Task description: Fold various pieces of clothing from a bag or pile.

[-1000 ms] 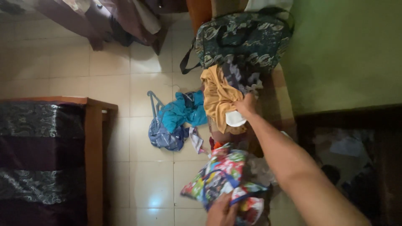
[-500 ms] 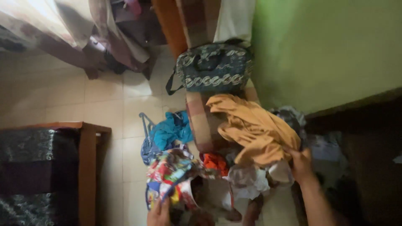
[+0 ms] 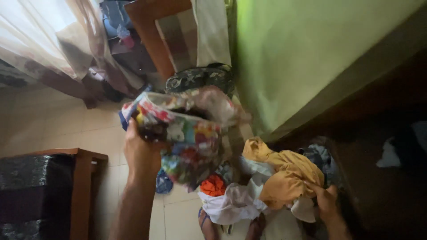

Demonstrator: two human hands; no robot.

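Pale tiled floor (image 3: 58, 129) below, green wall (image 3: 302, 49) to the right, sheer curtain (image 3: 40, 35) in the far left corner. Left hand (image 3: 140, 149) raised in the middle of the view, fingers closed on the near rim of a bright, many-coloured bag (image 3: 187, 133), mouth held open and facing up; blurred, so exact finger placing not clear. Bag up off the floor, hanging in front of a dark patterned bag (image 3: 200, 78) standing by the foot of the wall. Right hand (image 3: 327, 200) low at the right edge, fingers pinched on the near end of a mustard cloth (image 3: 284, 175). Cloth lying on top of a heap of clothes, touching a white cloth (image 3: 233, 204) to its left; an orange cloth (image 3: 213, 184) just beside that, under the coloured bag's lower edge. A scrap of blue cloth (image 3: 163, 182) on the tiles between the left forearm and the heap. Checked cushion (image 3: 178, 40) and brown wooden frame (image 3: 149, 31) leaning at the far edge, behind the dark bag. Wooden bench (image 3: 82, 191) with dark patterned padding at the near left corner, well apart from the heap. Dark, unclear recess along the right edge with a pale shape (image 3: 389, 153) in it, too dim to tell.
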